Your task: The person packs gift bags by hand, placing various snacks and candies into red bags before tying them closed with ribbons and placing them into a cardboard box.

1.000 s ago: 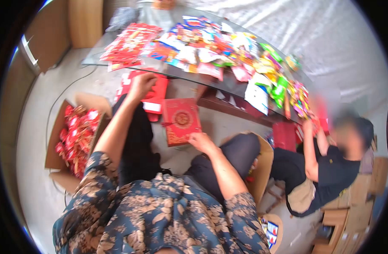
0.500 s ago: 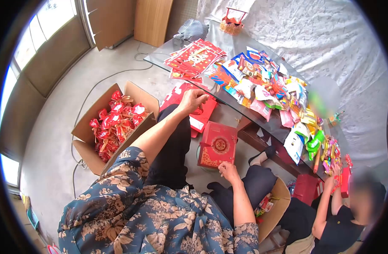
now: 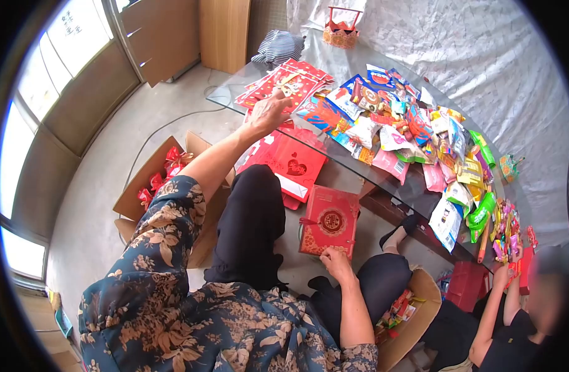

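My left hand (image 3: 269, 113) is stretched out over the near edge of the glass table, above a stack of red printed paper bags (image 3: 291, 80). Its fingers are apart and I see nothing in them. My right hand (image 3: 338, 263) rests by my knee with its fingers curled in, just at the lower edge of a red gift box (image 3: 330, 221) with a round gold emblem. No object shows in that hand. Under the table edge, close to my left forearm, lie red gift bags (image 3: 291, 164), one with a heart on it.
Snack packets (image 3: 393, 133) and wrapped sweets cover much of the glass table (image 3: 235, 93). A carton (image 3: 135, 192) of red-wrapped bundles stands at my left; another carton (image 3: 421, 310) holds packets at my right. A co-worker's hands (image 3: 508, 273) handle something red. A red basket (image 3: 341, 36) stands behind.
My left hand has moved up and slightly left, from above the red gift bags to the paper bag stack. My right hand stays by the gift box. The view has shifted a little.
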{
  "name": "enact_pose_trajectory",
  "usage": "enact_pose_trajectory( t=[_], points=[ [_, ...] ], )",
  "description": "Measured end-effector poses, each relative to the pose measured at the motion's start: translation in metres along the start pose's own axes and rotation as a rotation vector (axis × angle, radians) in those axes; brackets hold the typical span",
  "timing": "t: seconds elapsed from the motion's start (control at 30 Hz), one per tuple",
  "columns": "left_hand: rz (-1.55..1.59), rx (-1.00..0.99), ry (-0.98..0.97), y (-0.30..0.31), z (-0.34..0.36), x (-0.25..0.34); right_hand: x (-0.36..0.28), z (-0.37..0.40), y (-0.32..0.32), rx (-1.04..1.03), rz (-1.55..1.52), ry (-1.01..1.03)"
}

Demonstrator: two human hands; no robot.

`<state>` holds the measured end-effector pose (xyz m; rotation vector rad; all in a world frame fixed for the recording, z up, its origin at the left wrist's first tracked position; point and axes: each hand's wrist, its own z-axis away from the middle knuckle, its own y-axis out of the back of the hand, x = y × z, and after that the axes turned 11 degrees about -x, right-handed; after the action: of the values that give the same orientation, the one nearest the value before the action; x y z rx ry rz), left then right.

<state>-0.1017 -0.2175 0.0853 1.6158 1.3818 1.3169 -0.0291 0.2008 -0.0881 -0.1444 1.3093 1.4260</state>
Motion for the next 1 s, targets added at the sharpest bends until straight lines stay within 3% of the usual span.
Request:
enact_pose_trajectory(
  t=[0.47,0.57,0.77,0.83,1.0],
  points=[
    [0.111,0.164,0.139,-0.029,-0.034,-0.031,0.007,0.003,-0.005,-0.011,0.012,-0.08],
    [0.033,-0.005,0.128,-0.02,-0.026,-0.017,0.017,0.003,-0.011,0.01,0.013,-0.048],
    [0.005,-0.013,0.203,-0.032,-0.032,-0.02,0.006,0.006,-0.006,-0.042,-0.057,-0.174],
    [0.002,-0.061,0.28,-0.03,-0.037,-0.019,0.01,0.005,-0.007,-0.012,-0.019,-0.12],
    [-0.042,0.046,0.092,-0.028,-0.031,-0.017,0.014,0.004,-0.01,-0.005,-0.032,-0.083]
  ],
)
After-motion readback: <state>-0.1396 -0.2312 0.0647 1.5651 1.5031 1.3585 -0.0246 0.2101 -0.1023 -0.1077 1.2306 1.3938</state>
